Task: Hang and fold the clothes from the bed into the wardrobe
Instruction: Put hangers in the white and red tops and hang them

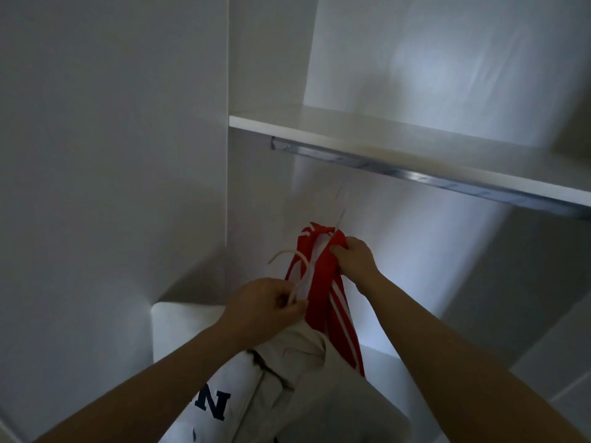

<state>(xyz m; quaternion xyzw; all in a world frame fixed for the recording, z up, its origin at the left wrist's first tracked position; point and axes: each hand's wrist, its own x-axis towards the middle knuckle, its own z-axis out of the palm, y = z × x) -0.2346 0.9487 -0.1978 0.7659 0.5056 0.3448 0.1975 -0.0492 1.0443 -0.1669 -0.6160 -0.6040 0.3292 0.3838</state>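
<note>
red garment (pixel 323 276) with white stripes, bunched over a white hanger (pixel 306 266), left hand (pixel 262 310) pinching the hanger, right hand (pixel 355 260) gripping red fabric near the top

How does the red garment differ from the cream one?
The red garment has white stripes; the cream garment bears a dark N. The right hand pinches the red one; the cream one hangs lower, under the left hand gripping a white loop. Both are below the rail.
</note>
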